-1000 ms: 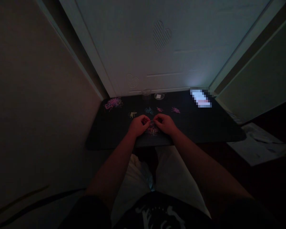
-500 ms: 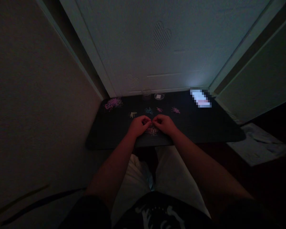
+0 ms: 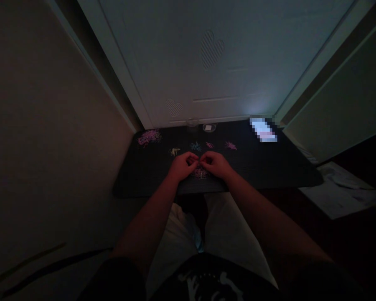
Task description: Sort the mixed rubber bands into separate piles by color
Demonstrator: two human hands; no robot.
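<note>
Over a mixed pile of small thin coloured pieces, near the front edge of the dark table, my two hands come together. My left hand is closed in a pinch, its thumb and fingertips pointing right. Facing it, my right hand pinches too, with the fingertips almost touching those of the left. Whatever lies between the fingertips is too small and dark to make out. Just beyond my hands are small heaps: yellowish pieces, blue pieces, a few pink pieces and more pink pieces.
A larger pink-purple heap lies at the table's back left. Along the back stand a clear container and a round clear lid with a white label. A lit, blurred-out screen is at the back right. A white door rises behind the table.
My fingertips have shifted only slightly, still pinched together above the mixed pile. The heaps look the same; the view has tilted a tiny bit.
</note>
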